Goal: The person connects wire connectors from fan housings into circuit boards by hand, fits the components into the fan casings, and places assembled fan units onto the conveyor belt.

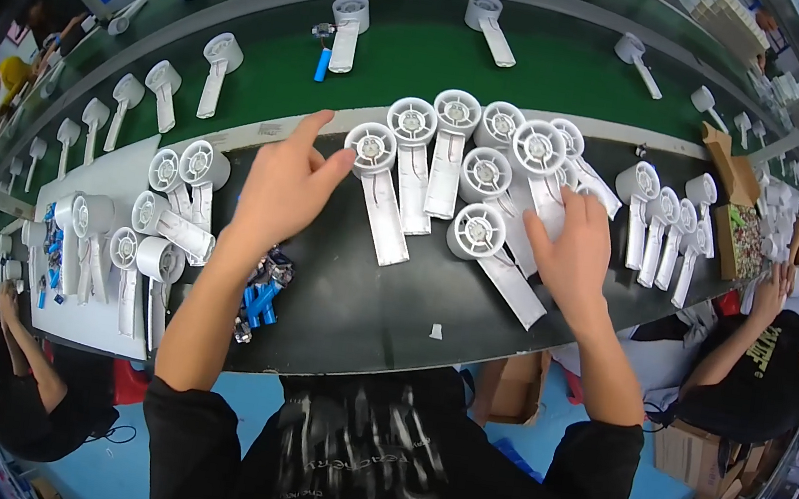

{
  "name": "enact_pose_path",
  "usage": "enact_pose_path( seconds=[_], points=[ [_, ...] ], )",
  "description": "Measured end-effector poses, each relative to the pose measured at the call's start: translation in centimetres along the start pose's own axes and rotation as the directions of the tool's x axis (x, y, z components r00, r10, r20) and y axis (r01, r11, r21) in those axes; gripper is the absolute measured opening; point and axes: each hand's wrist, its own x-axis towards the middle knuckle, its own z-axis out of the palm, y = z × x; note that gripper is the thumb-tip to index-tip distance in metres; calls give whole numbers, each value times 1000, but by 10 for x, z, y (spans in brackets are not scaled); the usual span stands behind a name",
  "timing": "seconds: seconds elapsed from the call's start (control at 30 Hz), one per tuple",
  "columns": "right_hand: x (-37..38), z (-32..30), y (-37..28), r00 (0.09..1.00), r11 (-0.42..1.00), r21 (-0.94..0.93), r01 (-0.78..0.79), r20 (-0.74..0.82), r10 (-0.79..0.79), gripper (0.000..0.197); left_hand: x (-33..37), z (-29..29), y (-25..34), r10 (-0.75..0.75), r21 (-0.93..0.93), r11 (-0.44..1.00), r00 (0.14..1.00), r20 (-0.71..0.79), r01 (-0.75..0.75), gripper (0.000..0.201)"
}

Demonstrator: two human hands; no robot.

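Note:
Several white handheld fans lie clustered on the dark table (340,317), round heads away from me and open handles toward me. My left hand (279,183) is open, its fingers apart, just left of the leftmost clustered fan (385,217). Nothing shows in its grasp. My right hand (572,257) is closed around the handle of a white handheld fan (539,148), whose head overlaps others in the cluster. The thumb is on the handle's near side; part of the handle is hidden under my fingers. Closest to my body lies another fan (477,233), its handle slanting right.
Beyond the table, a green conveyor (268,96) carries spaced-out fans. More fans (199,163) and blue battery parts (261,302) lie left. Another fan group (667,209) and a cardboard box of small parts (741,244) stand right. Co-workers sit on both sides.

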Motion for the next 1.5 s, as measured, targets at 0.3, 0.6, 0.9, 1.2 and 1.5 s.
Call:
enact_pose_path(
  seconds=[0.3, 0.6, 0.9, 1.2, 1.5],
  points=[
    [-12, 1, 9, 996, 995, 100, 17, 84, -25, 48, 104, -18, -29, 79, 104, 992, 992, -96, -69, 39],
    [179, 6, 24, 965, 938, 286, -197, 226, 134, 51, 180, 45, -63, 331, 828, 556, 934, -137, -75, 31],
    [294, 195, 48, 900, 992, 72, -103, 431, 62, 55, 173, 54, -59, 390, 736, 663, 903, -180, -139, 24],
    [270, 175, 75, 935, 996, -49, -79, 342, 91, 48, 151, -104, -164, -506, 740, 487, 840, -195, 465, 34],
    [222, 42, 57, 866, 540, 677, -501, 383, 323, 33, 126, -106, -177, -287, 488, 776, 913, -290, 400, 44]
  ],
)
